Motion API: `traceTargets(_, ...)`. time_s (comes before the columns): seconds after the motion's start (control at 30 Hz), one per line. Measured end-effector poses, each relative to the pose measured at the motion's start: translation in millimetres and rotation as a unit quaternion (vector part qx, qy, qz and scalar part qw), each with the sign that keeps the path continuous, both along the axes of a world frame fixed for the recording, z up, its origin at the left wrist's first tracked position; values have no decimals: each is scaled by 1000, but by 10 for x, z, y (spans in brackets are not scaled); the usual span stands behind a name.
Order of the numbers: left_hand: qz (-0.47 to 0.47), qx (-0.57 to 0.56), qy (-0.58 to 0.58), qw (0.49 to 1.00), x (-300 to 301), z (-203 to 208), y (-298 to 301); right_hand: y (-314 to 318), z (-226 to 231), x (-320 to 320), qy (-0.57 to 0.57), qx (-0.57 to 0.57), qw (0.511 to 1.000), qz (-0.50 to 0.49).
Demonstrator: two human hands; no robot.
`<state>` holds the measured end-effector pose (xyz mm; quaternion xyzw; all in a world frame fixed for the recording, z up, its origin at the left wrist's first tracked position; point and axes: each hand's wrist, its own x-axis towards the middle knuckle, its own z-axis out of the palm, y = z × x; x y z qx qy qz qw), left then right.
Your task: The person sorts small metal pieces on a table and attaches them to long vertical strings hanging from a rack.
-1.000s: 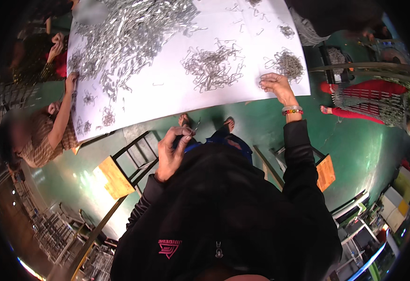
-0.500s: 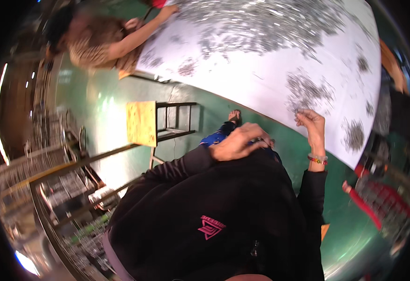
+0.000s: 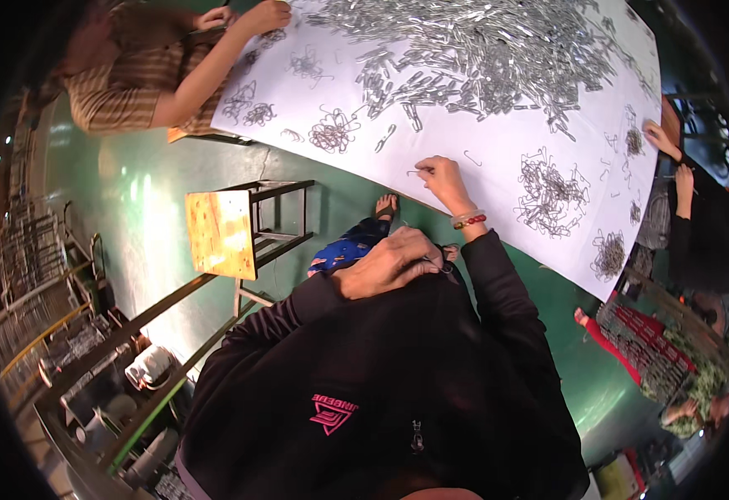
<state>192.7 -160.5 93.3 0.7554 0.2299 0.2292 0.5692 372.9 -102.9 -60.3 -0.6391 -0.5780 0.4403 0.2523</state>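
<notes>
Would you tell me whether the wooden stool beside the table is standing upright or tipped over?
Upright: the wooden stool stands on the green floor with its seat facing up, beside the table.

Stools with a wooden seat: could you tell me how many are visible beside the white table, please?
1. The stool, with an orange-brown wooden seat and dark metal legs, stands on the green floor left of the person's left hand. Others may be hidden behind the seated co-workers.

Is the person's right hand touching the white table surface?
Touching. The head view shows the right hand with its fingertips pressed on the white table, by a small wire piece.
</notes>
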Motion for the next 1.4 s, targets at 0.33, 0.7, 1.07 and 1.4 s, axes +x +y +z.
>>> traceTargets(0.33,-25,8,-21,999,-353,-153,277,576,65,62,-118,159,972,-125)
traceTargets(0.7,-4,2,-49,999,-349,-128,349,989,-11,-359,-179,119,964,-158)
traceTargets(1.07,10,-95,-15,995,121,-49,213,-585,1236,147,355,3,894,-273)
traceTargets(1.4,-13,-113,28,993,654,35,-11,-1573,1967,310,328,136,871,-339)
